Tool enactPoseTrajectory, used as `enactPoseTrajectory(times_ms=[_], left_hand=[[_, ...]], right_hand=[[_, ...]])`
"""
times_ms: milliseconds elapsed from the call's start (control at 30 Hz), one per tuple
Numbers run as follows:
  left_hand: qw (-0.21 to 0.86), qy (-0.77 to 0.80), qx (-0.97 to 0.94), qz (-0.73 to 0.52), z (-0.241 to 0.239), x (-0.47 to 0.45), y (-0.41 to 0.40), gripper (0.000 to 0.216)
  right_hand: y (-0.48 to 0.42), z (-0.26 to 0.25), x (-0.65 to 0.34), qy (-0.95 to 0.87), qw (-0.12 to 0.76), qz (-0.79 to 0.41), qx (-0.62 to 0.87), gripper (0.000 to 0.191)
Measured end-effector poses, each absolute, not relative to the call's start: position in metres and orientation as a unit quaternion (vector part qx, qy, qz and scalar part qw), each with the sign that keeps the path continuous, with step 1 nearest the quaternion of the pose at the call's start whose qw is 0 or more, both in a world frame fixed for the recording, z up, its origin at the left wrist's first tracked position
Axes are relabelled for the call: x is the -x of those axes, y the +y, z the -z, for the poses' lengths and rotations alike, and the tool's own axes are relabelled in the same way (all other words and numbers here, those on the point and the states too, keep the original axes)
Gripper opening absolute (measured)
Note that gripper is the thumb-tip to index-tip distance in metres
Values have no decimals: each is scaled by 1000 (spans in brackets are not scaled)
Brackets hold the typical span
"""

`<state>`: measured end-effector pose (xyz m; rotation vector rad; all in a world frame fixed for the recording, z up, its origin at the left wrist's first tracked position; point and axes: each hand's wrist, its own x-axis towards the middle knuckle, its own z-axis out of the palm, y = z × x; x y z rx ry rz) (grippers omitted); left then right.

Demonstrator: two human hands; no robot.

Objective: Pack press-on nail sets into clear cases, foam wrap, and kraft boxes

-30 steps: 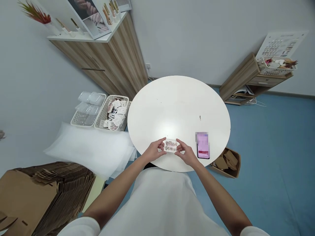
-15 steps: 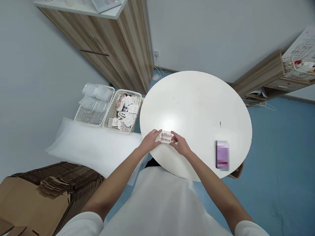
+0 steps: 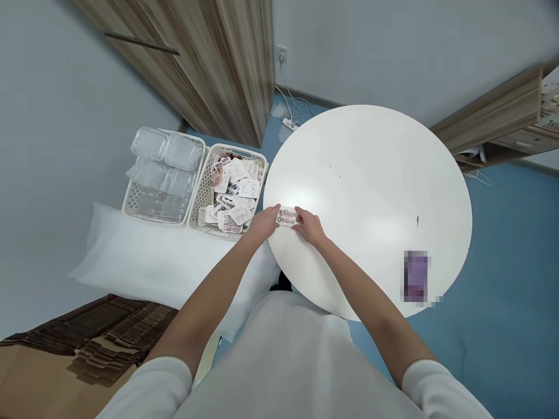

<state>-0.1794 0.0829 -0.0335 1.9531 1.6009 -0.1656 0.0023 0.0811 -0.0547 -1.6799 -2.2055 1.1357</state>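
A small flat clear pack of press-on nails (image 3: 287, 216), with two rows of shiny pinkish pieces, is held level over the near left part of the round white table (image 3: 367, 157). My left hand (image 3: 264, 224) pinches its left edge between thumb and fingers. On the opposite edge, my right hand (image 3: 310, 226) grips it the same way, fingers curled in. Whether the pack touches the tabletop I cannot tell. Left of the table, a white basket (image 3: 201, 189) holds a heap of printed cards and small packs.
Another white basket (image 3: 135, 201) holds stacked clear plastic packages. White foam sheeting (image 3: 174, 262) spreads in front of both baskets. Flattened cardboard boxes (image 3: 100, 343) are stacked at lower left. A blurred purple object (image 3: 416, 276) lies on the table's right side. A wooden cabinet (image 3: 218, 64) stands behind.
The view has tilted down and shifted left, so the table and baskets appear larger. Both hands still hold the pack, now nearer the table's left edge.
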Motion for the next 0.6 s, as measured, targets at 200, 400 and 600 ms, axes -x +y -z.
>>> enactPoseTrajectory(times_ms=[200, 400, 600], left_hand=[[318, 620, -715, 63, 42, 181, 86, 59], [320, 624, -711, 54, 45, 181, 84, 62], [343, 623, -701, 40, 45, 182, 81, 67]], right_hand=[[86, 54, 10, -732, 23, -343, 588, 53], [84, 50, 16, -711, 1, -328, 622, 56], [80, 48, 17, -710, -7, -322, 626, 62]])
